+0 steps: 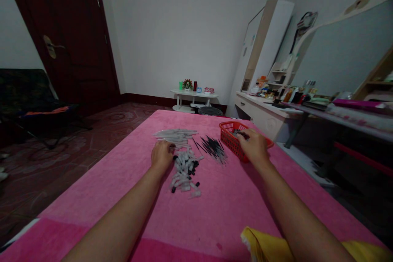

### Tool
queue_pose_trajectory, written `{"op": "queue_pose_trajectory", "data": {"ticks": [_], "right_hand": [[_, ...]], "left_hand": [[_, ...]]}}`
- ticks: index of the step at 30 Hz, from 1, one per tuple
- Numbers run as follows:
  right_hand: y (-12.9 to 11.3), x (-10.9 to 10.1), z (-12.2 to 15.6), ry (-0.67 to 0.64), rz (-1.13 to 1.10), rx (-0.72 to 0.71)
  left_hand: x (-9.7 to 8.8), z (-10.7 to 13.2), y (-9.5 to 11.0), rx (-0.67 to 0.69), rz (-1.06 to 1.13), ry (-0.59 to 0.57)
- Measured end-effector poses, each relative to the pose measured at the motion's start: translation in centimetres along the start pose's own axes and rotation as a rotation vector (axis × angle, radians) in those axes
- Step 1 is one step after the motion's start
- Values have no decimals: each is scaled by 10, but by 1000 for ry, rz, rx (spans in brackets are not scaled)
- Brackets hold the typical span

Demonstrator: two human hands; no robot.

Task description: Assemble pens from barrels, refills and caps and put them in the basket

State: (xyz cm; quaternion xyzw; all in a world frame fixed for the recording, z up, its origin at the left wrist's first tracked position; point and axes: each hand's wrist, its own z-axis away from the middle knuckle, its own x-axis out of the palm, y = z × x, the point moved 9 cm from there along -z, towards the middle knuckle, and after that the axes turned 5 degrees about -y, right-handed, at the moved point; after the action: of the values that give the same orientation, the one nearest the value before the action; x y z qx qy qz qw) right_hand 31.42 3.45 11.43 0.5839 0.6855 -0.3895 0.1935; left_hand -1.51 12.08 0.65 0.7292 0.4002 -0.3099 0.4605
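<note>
My left hand [162, 154] rests on the pink cloth with its fingers curled, beside a row of pale pen barrels [176, 134] and a heap of clear pen caps [184, 168] with black ends. Whatever its fingertips hold, if anything, is hidden. Over the near rim of a red plastic basket [235, 143] reaches my right hand [254, 146], fingers pinched together; something dark shows at them, too small to name. Greyish small pieces [236, 132] lie inside the basket. Between the barrels and the basket is a pile of thin black-tipped pen refills [214, 148].
A pink cloth [123, 208] covers the table, with yellow fabric [267, 245] at its near right edge. Right of it stand a white dresser [260, 110] with bottles and a shelf. A small white table [196, 94] stands by the far wall, a folding chair [27, 94] at left.
</note>
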Motion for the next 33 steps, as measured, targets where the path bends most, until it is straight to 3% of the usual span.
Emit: {"op": "queue_pose_trajectory", "data": {"ticks": [5, 8, 11, 15, 21, 25, 27, 30, 33], "right_hand": [[-62, 57, 33, -250, -76, -262], [-77, 87, 55, -398, -51, -341], [-81, 101, 66, -460, -16, -371], [-79, 105, 67, -439, 18, -376], [-73, 106, 64, -397, 20, -312], [-91, 92, 65, -387, -143, -352], [-108, 88, 70, -488, -293, -416], [-126, 90, 82, -748, -493, -449], [-133, 93, 92, -917, -543, -451]], "left_hand": [[2, 1, 5, 12, -152, -60], [4, 0, 4, 8, -180, -77], [0, 0, 7, 24, -136, -27], [-4, 3, 15, 47, -13, 49], [3, 3, 19, 85, 78, 58], [4, 1, 11, 72, 144, 83], [4, 0, 10, 83, 169, 94], [2, 0, 10, 103, 195, 115], [1, 1, 10, 107, 212, 120]]}}
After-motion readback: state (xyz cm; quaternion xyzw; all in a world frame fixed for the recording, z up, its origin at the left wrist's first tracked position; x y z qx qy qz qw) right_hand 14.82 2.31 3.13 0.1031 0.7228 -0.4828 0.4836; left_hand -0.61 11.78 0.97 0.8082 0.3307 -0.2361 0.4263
